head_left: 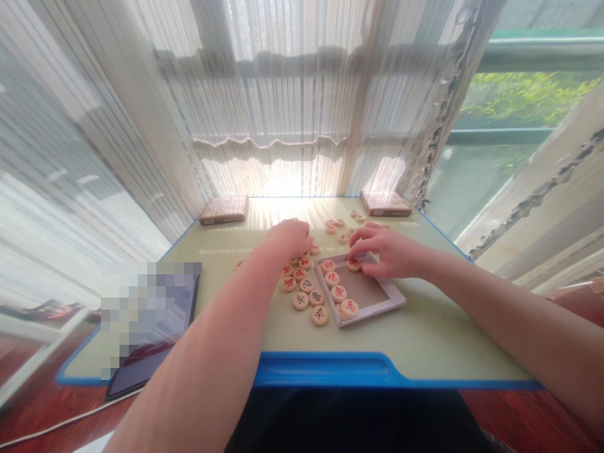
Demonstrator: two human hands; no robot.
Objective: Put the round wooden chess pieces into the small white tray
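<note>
My right hand (377,248) reaches into a shallow open box (396,301), its fingers pinched on a round wooden xiangqi piece (353,265) at the box's far side. Along the left wall of that box lies a row of red-lettered pieces (338,293). My left hand (290,236) is curled over the far end of a cluster of pieces left of the box; its fingertips are mostly hidden, so what they grip does not show. Nearer me in the cluster are red-marked pieces (299,274) and dark-marked pieces (319,315).
More loose pieces (343,238) lie beyond the box. Two flat closed boxes stand at the back corners, one left (224,209) and one right (385,204). A tablet (155,352) rests at the table's left edge. The table (453,346) has a blue rim; curtains hang behind.
</note>
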